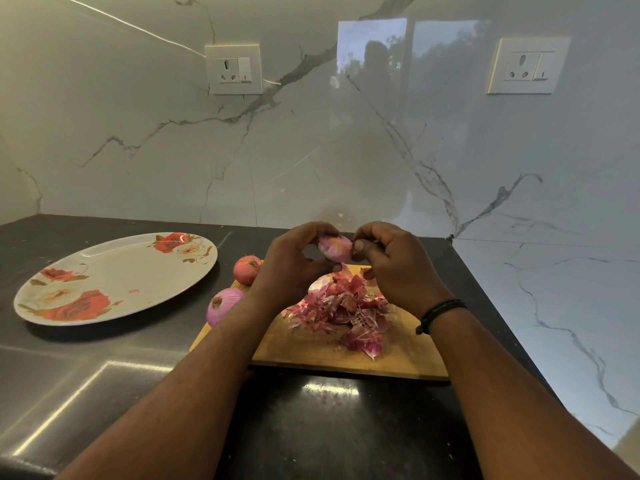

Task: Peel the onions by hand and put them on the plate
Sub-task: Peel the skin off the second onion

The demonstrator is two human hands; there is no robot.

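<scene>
My left hand grips a pale purple, mostly peeled onion in the air above the wooden cutting board. My right hand pinches at the onion's right end with thumb and fingers. A heap of red onion skins lies on the board beneath my hands. On the board's left edge sit a peeled purple onion and an unpeeled reddish onion. The oval floral plate lies to the left with only a scrap of skin on it.
The dark countertop meets a marble backsplash behind and a marble side wall on the right. Two wall sockets sit high on the backsplash. A black band circles my right wrist.
</scene>
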